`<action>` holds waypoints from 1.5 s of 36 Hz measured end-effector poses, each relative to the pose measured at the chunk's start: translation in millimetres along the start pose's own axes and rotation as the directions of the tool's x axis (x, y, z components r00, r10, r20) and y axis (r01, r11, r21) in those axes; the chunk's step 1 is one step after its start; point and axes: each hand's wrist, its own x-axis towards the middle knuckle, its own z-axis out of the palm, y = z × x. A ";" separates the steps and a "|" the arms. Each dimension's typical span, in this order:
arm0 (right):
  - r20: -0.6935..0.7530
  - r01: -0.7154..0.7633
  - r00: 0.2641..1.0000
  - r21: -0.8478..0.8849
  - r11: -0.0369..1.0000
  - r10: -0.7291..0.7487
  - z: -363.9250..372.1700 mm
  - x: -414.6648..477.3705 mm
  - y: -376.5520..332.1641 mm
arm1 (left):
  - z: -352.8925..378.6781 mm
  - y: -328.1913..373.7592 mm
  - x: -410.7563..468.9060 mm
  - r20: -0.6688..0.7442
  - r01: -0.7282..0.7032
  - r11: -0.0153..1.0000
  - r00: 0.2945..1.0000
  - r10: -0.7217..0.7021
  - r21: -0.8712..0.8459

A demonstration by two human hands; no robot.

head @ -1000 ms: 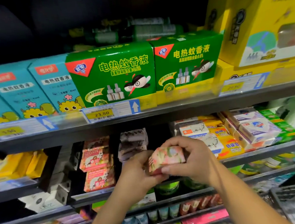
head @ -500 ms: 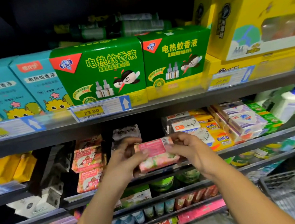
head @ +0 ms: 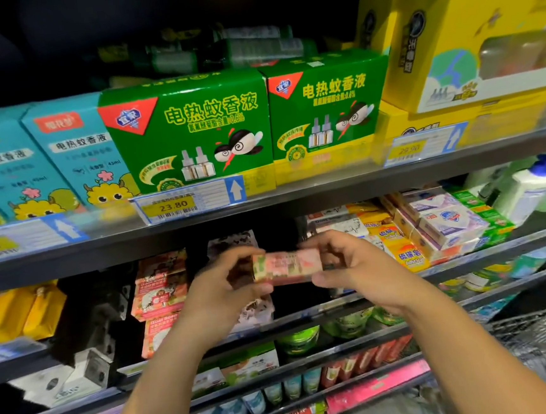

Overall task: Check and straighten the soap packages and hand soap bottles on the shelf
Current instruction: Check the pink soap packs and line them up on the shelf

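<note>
Hands (head: 217, 289) (head: 356, 265) apparently curled round soap package (head: 286, 266)

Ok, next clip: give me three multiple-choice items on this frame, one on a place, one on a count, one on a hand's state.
1. Where is the pink soap package? A. On the floor. B. In front of the middle shelf, between the left hand and right hand. C. In a basket.
2. How many green boxes stand on the upper shelf? A. Two. B. One. C. Five.
3. What is the left hand doing? A. Hanging idle. B. Pressing a price tag. C. Gripping one end of the package.
1 B: both hands hold it up before that shelf. 2 A: two stand side by side. 3 C: its fingers curl round the package's end.
</note>
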 end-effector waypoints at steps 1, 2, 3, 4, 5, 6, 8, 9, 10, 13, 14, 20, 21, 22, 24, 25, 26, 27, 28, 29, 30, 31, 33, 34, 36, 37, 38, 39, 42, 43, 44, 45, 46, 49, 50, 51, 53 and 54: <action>0.028 -0.017 0.999 0.043 0.999 0.016 -1.6 -1.1 0.9 | -1.5 -5.8 0.4 -0.005 -0.129 0.988 0.992 0.130 0.086; 0.057 -0.040 0.998 0.069 0.997 0.036 -2.9 -1.2 2.3 | -2.3 -10.9 0.6 0.021 -0.271 0.942 0.962 0.272 0.196; 0.078 -0.058 0.996 0.064 0.996 0.053 -4.0 -0.8 3.9 | -2.7 -19.9 1.7 0.059 -0.389 0.872 0.919 0.390 0.297; 0.091 -0.067 0.994 0.026 0.997 0.064 -4.9 0.1 5.2 | -2.6 -24.5 1.5 0.093 -0.466 0.805 0.879 0.467 0.367; 0.101 -0.064 0.993 -0.035 0.997 0.067 -5.0 1.1 4.4 | -2.3 -29.4 2.0 0.120 -0.499 0.765 0.859 0.497 0.407; 0.104 -0.058 0.992 -0.105 0.993 0.069 -5.2 3.8 5.1 | -1.3 -30.4 1.8 0.138 -0.516 0.746 0.850 0.509 0.421; 0.107 -0.050 0.991 -0.217 0.975 0.074 -4.1 10.0 4.0 | 1.8 -31.7 2.5 0.167 -0.534 0.736 0.841 0.515 0.417; 0.115 -0.041 0.991 -0.269 0.962 0.074 -3.6 13.4 4.0 | 4.1 -32.7 3.0 0.181 -0.542 0.737 0.837 0.517 0.403; 0.130 -0.028 0.989 -0.319 0.947 0.073 -2.9 16.6 4.0 | 6.3 -33.6 4.5 0.184 -0.540 0.747 0.839 0.511 0.387; 0.137 0.011 0.989 -0.476 0.879 0.062 -1.2 24.7 4.6 | 11.0 -34.6 8.2 0.155 -0.449 0.825 0.893 0.422 0.342; 0.127 0.037 0.991 -0.554 0.832 0.041 -0.3 26.6 3.9 | 12.1 -33.9 9.3 0.145 -0.396 0.846 0.918 0.369 0.357; 0.094 0.086 0.996 -0.919 0.385 0.001 4.4 34.0 5.1 | 10.3 -48.7 14.4 0.061 -0.038 0.751 0.998 -0.003 0.659; 0.086 0.066 0.995 -0.946 0.317 0.050 6.0 34.7 5.3 | 9.8 -56.7 14.5 0.075 -0.027 0.743 0.997 -0.032 0.669; 0.082 0.055 0.992 -0.962 0.267 0.091 8.7 36.2 5.9 | 9.3 -62.0 13.9 0.090 -0.019 0.741 0.994 -0.056 0.671; 0.087 0.059 0.986 -0.979 0.194 0.143 17.1 40.9 7.8 | 10.1 -69.7 12.8 0.117 -0.013 0.728 0.989 -0.093 0.685; 0.095 0.069 0.981 -0.986 0.154 0.168 22.3 43.5 9.9 | 11.2 -71.6 12.4 0.120 -0.015 0.720 0.988 -0.095 0.694; 0.101 0.081 0.977 -0.990 0.113 0.189 26.8 46.4 13.1 | 12.7 -73.3 12.8 0.113 -0.014 0.720 0.989 -0.090 0.694; 0.100 0.085 0.973 -0.993 0.079 0.208 29.8 48.9 17.0 | 14.1 -74.8 13.3 0.101 -0.011 0.726 0.992 -0.081 0.688; 0.095 0.084 0.971 -0.995 0.062 0.220 31.8 50.9 21.0 | 15.0 -75.8 13.3 0.091 -0.009 0.736 0.993 -0.072 0.677; 0.085 0.074 0.972 -0.996 0.058 0.219 32.9 52.4 24.3 | 16.0 -77.5 13.1 0.083 -0.008 0.749 0.995 -0.062 0.663; 0.076 0.065 0.974 -0.996 0.058 0.215 33.4 53.8 26.9 | 16.6 -78.2 12.6 0.076 -0.014 0.760 0.996 -0.047 0.650; 0.077 0.066 0.972 -0.996 0.056 0.221 33.6 55.0 28.9 | 17.2 -79.4 12.3 0.072 -0.022 0.767 0.997 -0.032 0.642; 0.103 0.093 0.967 -0.994 0.052 0.233 33.9 58.1 32.5 | 17.7 -82.5 12.5 0.062 -0.026 0.772 0.998 -0.017 0.635; 0.115 0.106 0.962 -0.993 0.050 0.249 33.2 59.7 34.4 | 17.7 -84.6 13.1 0.061 -0.028 0.775 0.998 -0.013 0.631; 0.141 0.140 0.948 -0.990 0.022 0.285 31.4 63.1 36.2 | 18.1 -87.2 12.1 0.055 -0.053 0.776 0.998 0.023 0.629; 0.152 0.161 0.944 -0.987 -0.007 0.293 31.2 64.6 36.6 | 18.5 -88.3 11.1 0.045 -0.073 0.771 0.997 0.058 0.633; 0.158 0.177 0.942 -0.983 -0.040 0.296 31.8 65.6 36.5 | 18.8 -88.3 9.6 0.033 -0.089 0.764 0.995 0.089 0.638; 0.154 0.181 0.941 -0.981 -0.064 0.302 33.4 66.3 35.7 | 18.9 -88.0 8.1 0.026 -0.098 0.758 0.994 0.107 0.644; 0.143 0.172 0.941 -0.983 -0.069 0.306 39.3 66.4 38.6 | 19.5 -89.5 7.3 0.029 -0.092 0.742 0.995 0.097 0.665; 0.142 0.165 0.945 -0.985 -0.055 0.295 40.2 67.1 40.7 | 19.5 -89.1 7.6 0.039 -0.095 0.734 0.995 0.092 0.672; 0.143 0.161 0.949 -0.986 -0.043 0.282 40.3 68.2 42.5 | 19.2 -89.6 7.9 0.046 -0.100 0.727 0.994 0.094 0.679; 0.143 0.159 0.951 -0.986 -0.039 0.275 39.8 69.7 43.5 | 18.6 -90.7 8.5 0.051 -0.109 0.725 0.994 0.101 0.680; 0.137 0.155 0.952 -0.987 -0.045 0.274 39.0 71.7 43.0 | 17.1 -90.9 8.7 0.057 -0.121 0.729 0.992 0.111 0.674; 0.126 0.148 0.945 -0.988 -0.050 0.302 39.3 76.4 31.7 | 0.6 -93.5 7.1 0.069 -0.164 0.776 0.986 0.155 0.609; 0.117 0.134 0.943 -0.990 -0.034 0.311 40.1 77.8 26.2 | -9.0 -93.9 5.7 0.055 -0.166 0.790 0.985 0.165 0.591; 0.107 0.115 0.943 -0.993 -0.008 0.316 40.4 79.9 20.8 | -19.6 -95.5 4.3 0.026 -0.154 0.789 0.985 0.172 0.595; 0.094 0.091 0.958 -0.996 0.023 0.272 40.9 86.2 10.9 | -42.1 -102.0 1.3 -0.077 -0.080 0.760 0.983 0.168 0.645; 0.085 0.081 0.972 -0.996 0.029 0.220 41.1 91.8 7.3 | -52.8 -105.9 -1.0 -0.139 -0.031 0.744 0.976 0.165 0.667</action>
